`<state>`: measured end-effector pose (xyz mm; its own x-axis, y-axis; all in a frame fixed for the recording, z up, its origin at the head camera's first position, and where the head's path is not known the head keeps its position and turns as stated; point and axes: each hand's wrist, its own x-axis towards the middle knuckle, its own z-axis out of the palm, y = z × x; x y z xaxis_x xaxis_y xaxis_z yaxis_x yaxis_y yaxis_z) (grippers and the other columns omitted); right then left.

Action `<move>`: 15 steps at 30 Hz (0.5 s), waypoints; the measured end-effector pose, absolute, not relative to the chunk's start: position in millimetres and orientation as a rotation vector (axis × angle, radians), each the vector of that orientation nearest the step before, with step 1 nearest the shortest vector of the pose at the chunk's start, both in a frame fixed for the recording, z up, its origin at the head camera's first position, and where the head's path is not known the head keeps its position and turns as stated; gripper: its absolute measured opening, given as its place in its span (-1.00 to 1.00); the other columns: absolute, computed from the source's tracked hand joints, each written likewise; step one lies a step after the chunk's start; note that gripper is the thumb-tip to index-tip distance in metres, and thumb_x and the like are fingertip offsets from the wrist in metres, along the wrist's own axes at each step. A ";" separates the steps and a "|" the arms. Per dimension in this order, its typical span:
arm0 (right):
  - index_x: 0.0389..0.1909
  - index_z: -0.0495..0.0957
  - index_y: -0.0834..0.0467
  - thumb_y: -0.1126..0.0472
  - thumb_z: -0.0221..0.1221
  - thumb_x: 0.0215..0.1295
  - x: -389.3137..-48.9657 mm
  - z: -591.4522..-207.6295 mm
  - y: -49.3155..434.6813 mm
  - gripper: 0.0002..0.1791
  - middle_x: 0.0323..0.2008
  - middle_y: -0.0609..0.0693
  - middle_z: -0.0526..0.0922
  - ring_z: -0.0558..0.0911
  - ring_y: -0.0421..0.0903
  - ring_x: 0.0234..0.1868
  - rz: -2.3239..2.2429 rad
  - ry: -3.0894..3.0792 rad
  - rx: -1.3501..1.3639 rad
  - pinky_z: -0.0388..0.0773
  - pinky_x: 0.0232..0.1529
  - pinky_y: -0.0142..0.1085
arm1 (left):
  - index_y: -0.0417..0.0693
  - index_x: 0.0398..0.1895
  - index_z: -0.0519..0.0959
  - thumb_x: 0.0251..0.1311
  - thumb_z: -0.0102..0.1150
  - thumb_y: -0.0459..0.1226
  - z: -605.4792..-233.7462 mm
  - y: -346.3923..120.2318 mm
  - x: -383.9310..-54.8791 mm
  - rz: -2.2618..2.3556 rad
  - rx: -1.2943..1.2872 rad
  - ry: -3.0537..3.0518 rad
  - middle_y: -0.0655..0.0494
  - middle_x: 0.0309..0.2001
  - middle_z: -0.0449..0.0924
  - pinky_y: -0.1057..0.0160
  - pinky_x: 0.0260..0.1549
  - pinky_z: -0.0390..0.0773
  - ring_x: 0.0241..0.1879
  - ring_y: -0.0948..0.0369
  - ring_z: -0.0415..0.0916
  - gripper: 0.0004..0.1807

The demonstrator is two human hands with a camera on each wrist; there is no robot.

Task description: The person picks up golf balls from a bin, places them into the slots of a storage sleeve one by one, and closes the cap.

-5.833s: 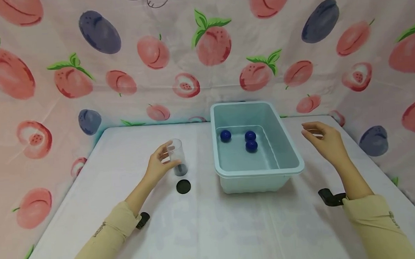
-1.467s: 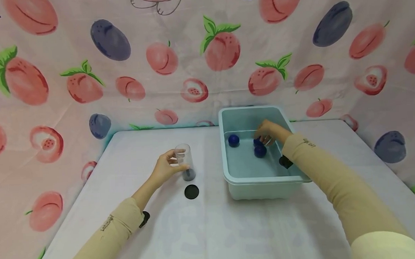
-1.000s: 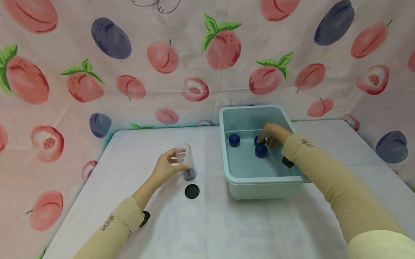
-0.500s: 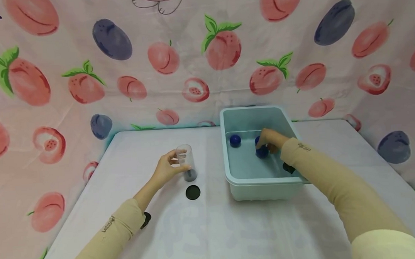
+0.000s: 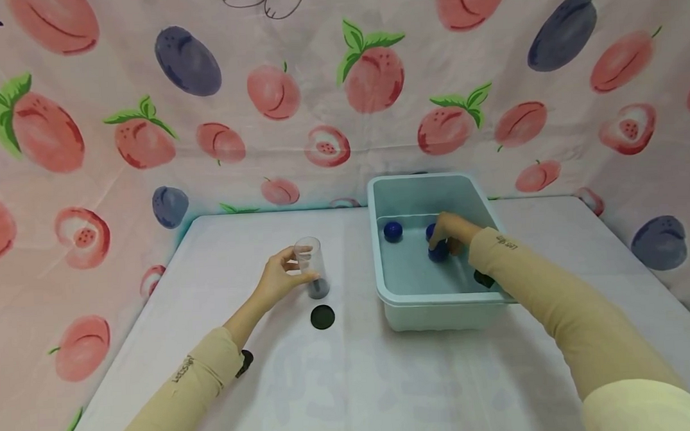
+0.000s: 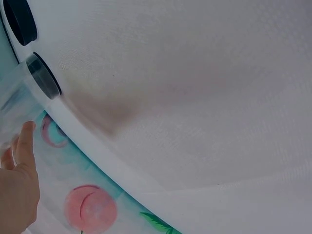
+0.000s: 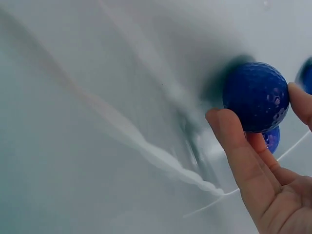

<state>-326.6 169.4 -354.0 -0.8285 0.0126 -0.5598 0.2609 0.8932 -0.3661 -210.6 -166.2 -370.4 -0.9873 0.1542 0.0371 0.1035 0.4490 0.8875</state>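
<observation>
My left hand (image 5: 277,277) holds a clear plastic tube (image 5: 310,261) with a dark bottom, standing upright on the white table; its thumb and fingers lie on either side. A round black lid (image 5: 323,317) lies just in front of the tube. My right hand (image 5: 453,230) reaches into a pale blue tub (image 5: 441,299). There it pinches a dimpled blue golf ball (image 7: 256,97) between thumb and fingers, low in the tub. A second golf ball (image 7: 271,140) shows partly behind the held one. Apart from them, a third golf ball (image 5: 393,231) rests at the tub's left side.
The tub's walls surround the right hand, and the right sleeve (image 5: 547,290) crosses its right rim. Behind the white table (image 5: 352,382) hangs a fruit-print cloth (image 5: 315,69). Dark wrist-worn devices show at the left cuff (image 5: 245,363) and right cuff (image 5: 484,279).
My right hand has moved from beside the tub down into it, and its fingers have closed around a golf ball. The left hand has stayed at the tube. The head view has shifted slightly.
</observation>
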 end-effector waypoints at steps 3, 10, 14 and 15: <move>0.24 0.05 0.58 0.29 0.20 0.20 -326.5 -351.9 168.6 -0.25 0.01 0.50 0.46 0.61 0.28 -0.05 -0.564 2.492 0.195 0.64 -0.09 -0.11 | -0.23 0.15 0.46 0.01 0.36 -0.37 -382.7 -169.6 -219.0 1.630 0.223 2.623 -0.29 -0.04 0.46 0.16 -0.05 0.48 0.03 -0.12 0.49 -0.43; 0.16 0.20 0.60 0.30 0.20 0.18 -325.5 -347.4 169.4 -0.35 -0.04 0.49 0.51 0.66 0.22 -0.16 -0.562 2.507 0.185 0.66 -0.14 -0.15 | -0.12 0.15 0.49 -0.05 0.43 -0.28 -400.9 -174.9 -229.7 1.638 0.224 2.630 -0.16 -0.07 0.50 0.17 -0.08 0.49 0.00 -0.04 0.52 -0.39; 0.14 0.23 0.60 0.31 0.20 0.17 -327.2 -345.0 170.3 -0.38 -0.03 0.48 0.50 0.66 0.22 -0.15 -0.579 2.506 0.180 0.66 -0.16 -0.17 | -0.12 0.13 0.50 -0.07 0.44 -0.29 -399.2 -174.6 -229.6 1.636 0.228 2.637 -0.14 -0.09 0.51 0.18 -0.09 0.49 -0.01 -0.03 0.52 -0.40; 0.14 0.23 0.60 0.31 0.20 0.17 -327.7 -344.1 170.5 -0.38 -0.02 0.49 0.50 0.66 0.22 -0.13 -0.587 2.504 0.184 0.66 -0.16 -0.18 | -0.12 0.13 0.50 -0.07 0.44 -0.29 -398.8 -174.4 -229.8 1.637 0.227 2.638 -0.14 -0.09 0.51 0.17 -0.08 0.49 -0.01 -0.03 0.51 -0.40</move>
<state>-327.7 170.5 -344.1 -0.8361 0.0063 -0.5485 0.2493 0.8950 -0.3698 -229.8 -174.4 -398.8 -0.9890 0.1383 0.0526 0.1085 0.4365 0.8931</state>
